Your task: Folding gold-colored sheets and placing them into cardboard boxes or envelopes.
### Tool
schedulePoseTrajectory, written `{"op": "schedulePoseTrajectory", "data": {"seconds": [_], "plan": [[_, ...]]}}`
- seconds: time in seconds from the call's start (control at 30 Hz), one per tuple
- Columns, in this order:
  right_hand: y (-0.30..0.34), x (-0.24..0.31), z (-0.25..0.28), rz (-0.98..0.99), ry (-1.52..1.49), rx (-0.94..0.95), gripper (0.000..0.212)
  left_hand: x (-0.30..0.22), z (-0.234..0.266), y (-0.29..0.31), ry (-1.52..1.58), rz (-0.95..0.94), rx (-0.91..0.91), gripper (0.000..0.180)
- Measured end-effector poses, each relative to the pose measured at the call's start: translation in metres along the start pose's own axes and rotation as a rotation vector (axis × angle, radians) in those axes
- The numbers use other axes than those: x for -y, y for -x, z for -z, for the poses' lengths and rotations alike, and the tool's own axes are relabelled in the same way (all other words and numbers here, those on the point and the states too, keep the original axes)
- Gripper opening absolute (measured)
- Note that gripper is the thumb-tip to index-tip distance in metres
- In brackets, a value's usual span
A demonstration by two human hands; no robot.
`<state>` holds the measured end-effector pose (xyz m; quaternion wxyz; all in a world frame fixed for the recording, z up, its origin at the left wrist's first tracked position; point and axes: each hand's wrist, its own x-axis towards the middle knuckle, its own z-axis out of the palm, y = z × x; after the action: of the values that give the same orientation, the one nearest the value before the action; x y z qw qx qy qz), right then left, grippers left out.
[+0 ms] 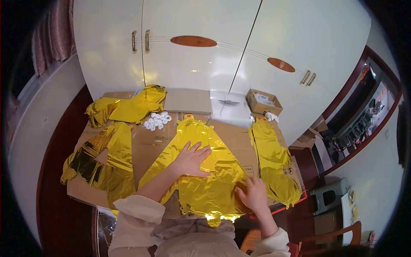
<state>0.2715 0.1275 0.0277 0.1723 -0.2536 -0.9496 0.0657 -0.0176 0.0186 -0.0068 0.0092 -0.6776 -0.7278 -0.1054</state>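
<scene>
A large flat gold foil balloon (224, 167) lies uninflated across the cardboard in front of me, its lower edge hanging over the near side. My left hand (192, 160) rests palm down on its middle, fingers spread. At the balloon's lower right edge is my right hand (254, 195), its thumb apart from its partly bent fingers, with nothing visibly held. A small red spot marks the balloon's top tab. To the right lies another flat gold foil balloon (274, 165); to the left, a creased one (120, 145) is spread out.
Behind on the left, more gold foil (137, 105) is heaped beside a pile of white rings (157, 121). A small open carton (264, 103) and a clear plastic sheet (231, 107) lie along the white cabinet (192, 68). A grey-green stool (329, 195) stands right.
</scene>
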Motion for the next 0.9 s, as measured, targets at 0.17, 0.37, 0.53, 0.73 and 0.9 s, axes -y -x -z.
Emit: {"op": "schedulePoseTrajectory", "data": {"seconds": [0.17,0.37,0.53,0.73,0.9], "plan": [[0.056,-0.017,0.003,-0.218,0.137,0.012,0.045,0.001,-0.001,0.001,-0.004,-0.008,-0.005,0.1],[0.071,-0.015,-0.006,-0.223,0.023,0.001,0.04,0.001,0.0,0.001,-0.025,-0.008,-0.005,0.101],[0.063,0.009,0.01,-0.278,-0.227,0.04,0.032,0.001,0.001,0.0,-0.027,0.006,0.024,0.101],[0.051,0.083,0.022,-0.213,-0.569,0.078,0.021,0.0,0.002,0.0,-0.043,0.008,0.036,0.1],[0.027,0.129,-0.02,0.045,-0.61,0.075,0.016,0.001,0.003,0.001,-0.035,0.009,0.035,0.103]]}}
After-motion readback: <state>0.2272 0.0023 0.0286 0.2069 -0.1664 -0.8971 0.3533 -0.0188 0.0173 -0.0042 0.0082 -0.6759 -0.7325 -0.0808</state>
